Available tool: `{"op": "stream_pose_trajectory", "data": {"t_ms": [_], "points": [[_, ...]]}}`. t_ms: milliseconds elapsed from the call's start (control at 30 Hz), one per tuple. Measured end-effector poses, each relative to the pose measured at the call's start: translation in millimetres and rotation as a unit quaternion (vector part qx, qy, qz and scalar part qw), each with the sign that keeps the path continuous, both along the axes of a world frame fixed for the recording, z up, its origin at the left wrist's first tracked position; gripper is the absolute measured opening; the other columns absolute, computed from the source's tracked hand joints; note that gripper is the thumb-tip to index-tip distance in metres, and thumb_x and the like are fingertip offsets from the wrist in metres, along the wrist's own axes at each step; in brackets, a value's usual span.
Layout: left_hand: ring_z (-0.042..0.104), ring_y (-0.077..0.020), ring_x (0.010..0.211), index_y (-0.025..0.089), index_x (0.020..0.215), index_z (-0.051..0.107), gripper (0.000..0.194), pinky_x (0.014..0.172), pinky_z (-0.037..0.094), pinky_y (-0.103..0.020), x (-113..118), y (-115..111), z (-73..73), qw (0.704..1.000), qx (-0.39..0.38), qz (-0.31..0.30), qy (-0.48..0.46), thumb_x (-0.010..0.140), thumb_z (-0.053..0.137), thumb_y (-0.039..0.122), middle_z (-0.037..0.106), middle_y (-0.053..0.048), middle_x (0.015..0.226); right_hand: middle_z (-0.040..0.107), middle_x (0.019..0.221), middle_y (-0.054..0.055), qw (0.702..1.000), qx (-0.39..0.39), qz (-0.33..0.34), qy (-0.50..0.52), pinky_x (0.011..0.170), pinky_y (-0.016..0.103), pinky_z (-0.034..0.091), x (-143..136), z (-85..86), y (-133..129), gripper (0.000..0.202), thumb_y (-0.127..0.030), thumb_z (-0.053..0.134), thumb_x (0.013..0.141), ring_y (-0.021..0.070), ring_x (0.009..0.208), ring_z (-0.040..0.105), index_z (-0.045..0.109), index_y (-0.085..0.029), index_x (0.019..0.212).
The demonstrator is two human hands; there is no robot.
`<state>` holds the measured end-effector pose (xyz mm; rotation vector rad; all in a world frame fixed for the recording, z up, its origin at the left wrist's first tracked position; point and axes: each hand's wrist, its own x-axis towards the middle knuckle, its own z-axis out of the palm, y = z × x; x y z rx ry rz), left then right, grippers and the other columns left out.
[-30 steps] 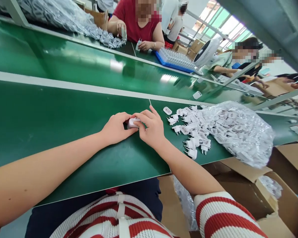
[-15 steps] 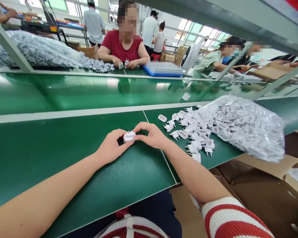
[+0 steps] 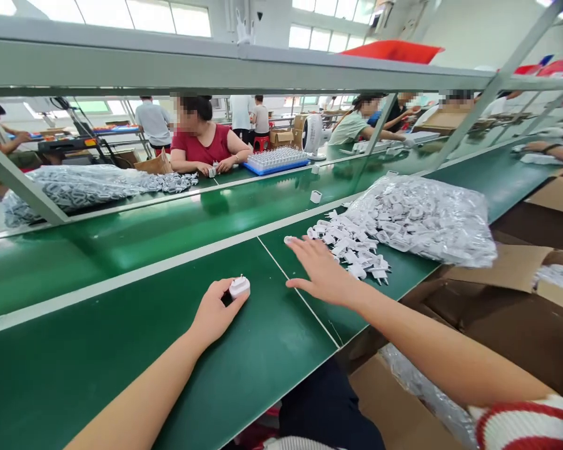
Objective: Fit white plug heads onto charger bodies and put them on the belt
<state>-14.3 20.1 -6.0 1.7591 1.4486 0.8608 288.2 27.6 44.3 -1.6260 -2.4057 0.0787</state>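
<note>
Between the thumb and fingers of my left hand (image 3: 217, 307) is a white plug adapter (image 3: 239, 287), its pins pointing up, low over the green table (image 3: 169, 375). To the right, my right hand (image 3: 316, 270) has its fingers spread and holds nothing. It hovers at the left edge of a loose pile of white plug parts (image 3: 351, 240), with its fingertips close to one small white piece (image 3: 289, 239). Behind the pile, a clear plastic bag (image 3: 431, 215) full of similar white parts lies on the table.
Beyond a white divider strip (image 3: 122, 275) runs a green belt, with a white piece (image 3: 316, 197) on it. Across it sit a person in red (image 3: 206, 145), a blue tray (image 3: 276, 164) and another full bag (image 3: 75, 190). Cardboard boxes (image 3: 502, 265) stand at the lower right. A metal shelf crosses overhead.
My right hand has let go of the adapter, moved right to the pile and opened. My left hand still holds the adapter. The camera view has tilted up and turned.
</note>
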Motion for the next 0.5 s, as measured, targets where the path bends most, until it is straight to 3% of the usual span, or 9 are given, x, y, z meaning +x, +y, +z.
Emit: {"op": "stream_pose_trajectory", "data": {"t_ms": [100,167,233,300,400,500], "points": [[0.07,-0.0313,0.117,0.027,0.126,0.074,0.052,0.104,0.055,-0.047,0,0,1.3,1.0,-0.002,0.0,0.003,0.086,0.073,0.06,0.074,-0.008,0.131,0.005,0.182,0.017,0.969,0.032,-0.229,-0.083,0.128,0.077,0.005,50,-31.8,-24,0.108,-0.075,0.064,0.089,0.058,0.163,-0.002,0.024,-0.018,0.171],[0.07,-0.0318,0.116,0.027,0.126,0.074,0.053,0.104,0.055,-0.048,0,1,1.8,1.0,-0.006,-0.002,0.003,0.085,0.073,0.06,0.074,-0.009,0.129,0.006,0.181,0.02,0.943,0.009,-0.324,-0.072,0.128,0.077,0.012,71,-53.5,-28,0.11,-0.079,0.06,0.088,0.0601,0.162,0.004,0.025,-0.015,0.171],[0.07,-0.0319,0.115,0.026,0.126,0.074,0.055,0.104,0.055,-0.048,0,1,2.2,1.0,-0.008,-0.002,0.007,0.085,0.072,0.061,0.074,-0.009,0.128,0.014,0.18,0.022,0.933,-0.009,-0.357,-0.037,0.128,0.074,0.018,79,-65.2,-23,0.102,-0.078,0.052,0.093,0.0555,0.163,0.012,0.028,-0.013,0.17],[0.07,-0.032,0.114,0.026,0.128,0.074,0.057,0.104,0.054,-0.049,0,2,2.1,1.0,-0.01,0.003,0.014,0.084,0.072,0.063,0.074,-0.009,0.128,0.018,0.179,0.019,0.934,-0.015,-0.356,-0.009,0.129,0.072,0.019,78,-65.4,-10,0.092,-0.072,0.048,0.098,0.0502,0.164,0.015,0.032,-0.015,0.168],[0.07,-0.032,0.115,0.025,0.129,0.073,0.06,0.106,0.053,-0.049,-2,2,0.8,1.0,-0.011,0.006,0.017,0.083,0.073,0.065,0.074,-0.009,0.129,0.022,0.178,0.02,0.932,-0.021,-0.361,0.009,0.131,0.066,0.018,71,-52.5,12,0.084,-0.065,0.047,0.101,0.045,0.164,0.019,0.035,-0.014,0.166],[0.07,-0.0316,0.118,0.025,0.129,0.073,0.061,0.108,0.052,-0.049,-3,2,-0.5,1.0,-0.009,0.006,0.007,0.083,0.074,0.065,0.074,-0.01,0.13,0.027,0.174,0.028,0.925,-0.026,-0.379,0.011,0.13,0.07,0.014,62,-34.1,27,0.081,-0.055,0.052,0.102,0.0498,0.163,0.02,0.035,-0.006,0.164]]}}
